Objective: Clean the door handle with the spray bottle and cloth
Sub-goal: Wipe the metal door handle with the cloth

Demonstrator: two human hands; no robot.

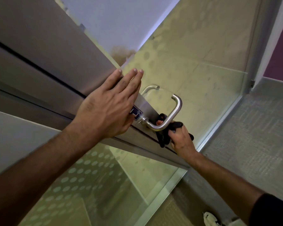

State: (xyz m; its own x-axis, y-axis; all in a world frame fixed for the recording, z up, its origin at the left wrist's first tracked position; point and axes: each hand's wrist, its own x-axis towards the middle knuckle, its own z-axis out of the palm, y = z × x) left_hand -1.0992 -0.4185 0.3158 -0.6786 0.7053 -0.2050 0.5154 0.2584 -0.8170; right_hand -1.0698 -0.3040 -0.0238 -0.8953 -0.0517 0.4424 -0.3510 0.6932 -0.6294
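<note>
A brushed-metal lever door handle curves out from the metal lock plate on a glass door. My right hand is shut on a black cloth, which is wrapped around the lower bar of the handle near its base. My left hand lies flat with fingers straight against the metal door frame, just left of the lock plate, partly covering a blue sticker. No spray bottle is in view.
The glass door panel carries frosted dots and stands beside a grey carpeted floor. A second glass pane lies below the frame. A white shoe tip shows at the bottom right.
</note>
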